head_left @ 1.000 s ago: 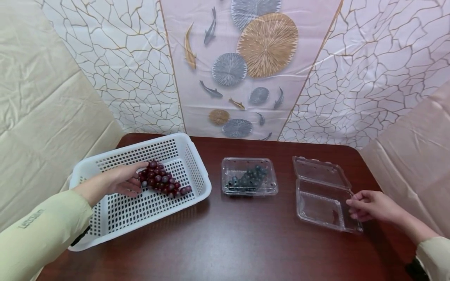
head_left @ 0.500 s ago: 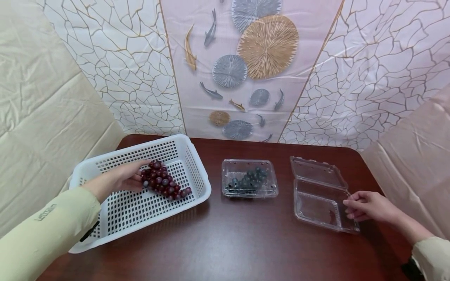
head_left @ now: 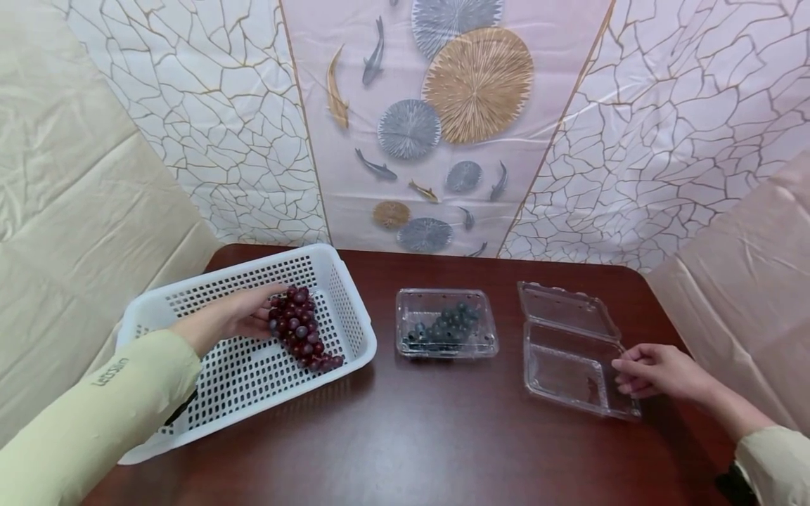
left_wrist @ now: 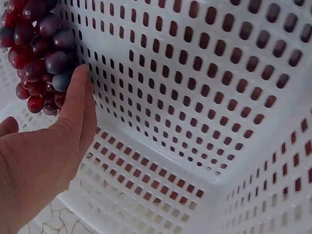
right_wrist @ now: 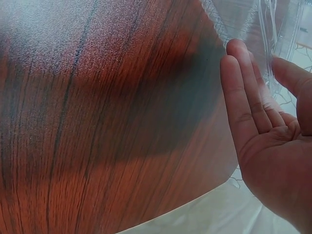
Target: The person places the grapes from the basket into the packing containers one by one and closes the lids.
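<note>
A bunch of dark red grapes (head_left: 300, 330) lies in a white perforated basket (head_left: 344, 309) at the left of the head view. My left hand (head_left: 243, 313) reaches inside and touches the bunch's upper left side. In the left wrist view, that hand's fingers (left_wrist: 75, 97) run straight against the grapes, with the thumb apart. At the right, my right hand (head_left: 661, 372) pinches the right edge of a clear plastic clamshell box (head_left: 563, 365), whose lid is raised. In the right wrist view, thumb and fingers meet the clear plastic at its edge.
Between basket and open box stands a second clear clamshell box (head_left: 411, 302), closed, with dark green grapes (head_left: 452, 323) inside. Everything sits on a dark red-brown table (head_left: 430, 436). Patterned cloth (head_left: 240, 140) hangs behind, and plain beige cloth flanks both sides.
My left hand has moved right, and the grape bunch has turned, its upper end shifting right. The open box and my right hand have slid slightly left.
</note>
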{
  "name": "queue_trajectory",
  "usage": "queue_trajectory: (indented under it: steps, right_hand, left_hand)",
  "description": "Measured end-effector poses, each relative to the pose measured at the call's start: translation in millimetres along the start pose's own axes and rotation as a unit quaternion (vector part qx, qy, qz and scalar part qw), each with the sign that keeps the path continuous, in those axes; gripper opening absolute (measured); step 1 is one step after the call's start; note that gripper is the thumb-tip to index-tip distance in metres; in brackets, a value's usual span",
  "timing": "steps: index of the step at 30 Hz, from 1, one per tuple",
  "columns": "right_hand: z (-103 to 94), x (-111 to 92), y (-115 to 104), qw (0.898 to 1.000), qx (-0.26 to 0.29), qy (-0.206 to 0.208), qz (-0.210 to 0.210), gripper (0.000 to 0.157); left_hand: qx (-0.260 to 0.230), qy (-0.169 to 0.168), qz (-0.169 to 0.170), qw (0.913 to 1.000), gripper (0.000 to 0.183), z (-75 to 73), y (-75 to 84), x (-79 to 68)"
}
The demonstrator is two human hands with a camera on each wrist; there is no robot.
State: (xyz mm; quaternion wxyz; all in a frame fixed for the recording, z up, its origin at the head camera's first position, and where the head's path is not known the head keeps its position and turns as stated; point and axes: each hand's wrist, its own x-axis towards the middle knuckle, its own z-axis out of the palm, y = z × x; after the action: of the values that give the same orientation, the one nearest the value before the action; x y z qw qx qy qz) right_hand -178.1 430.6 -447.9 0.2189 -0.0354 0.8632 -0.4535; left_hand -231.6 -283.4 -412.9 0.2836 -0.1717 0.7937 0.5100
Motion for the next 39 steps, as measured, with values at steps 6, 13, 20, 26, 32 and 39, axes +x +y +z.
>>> queue_trajectory:
  steps: [6, 13, 20, 26, 32, 39]
  right_hand:
    - [2.0, 0.9, -1.5, 1.000, 0.004, -0.007, 0.000, 0.022]
    - [3.3, 2.5, -1.3, 1.000, 0.008, -0.009, -0.005, 0.021]
    - [3.4, 3.8, 0.4, 1.000, 0.014, -0.018, -0.009, 0.024]
    - [3.8, 4.3, -1.1, 1.000, 0.015, -0.018, -0.008, 0.022]
    - [4.2, 4.6, -2.5, 1.000, 0.018, -0.017, -0.007, 0.021]
    - [4.4, 5.1, -2.4, 0.999, 0.027, -0.024, -0.004, 0.020]
  left_hand:
    - [0.007, -0.011, 0.012, 0.9998, 0.081, 6.2, 2.4, 7.7]
    - [0.004, -0.019, 0.018, 0.9996, 0.085, 15.9, 10.3, 10.5]
    - [-0.015, -0.024, 0.013, 0.9995, 0.090, 24.0, 15.1, 13.3]
    - [-0.028, -0.044, 0.038, 0.9979, 0.077, 27.5, 16.8, 20.0]
    - [-0.016, -0.063, 0.063, 0.9959, 0.069, 27.3, 19.1, 23.1]
    - [-0.017, -0.042, 0.048, 0.9978, 0.083, 31.1, 19.6, 25.4]
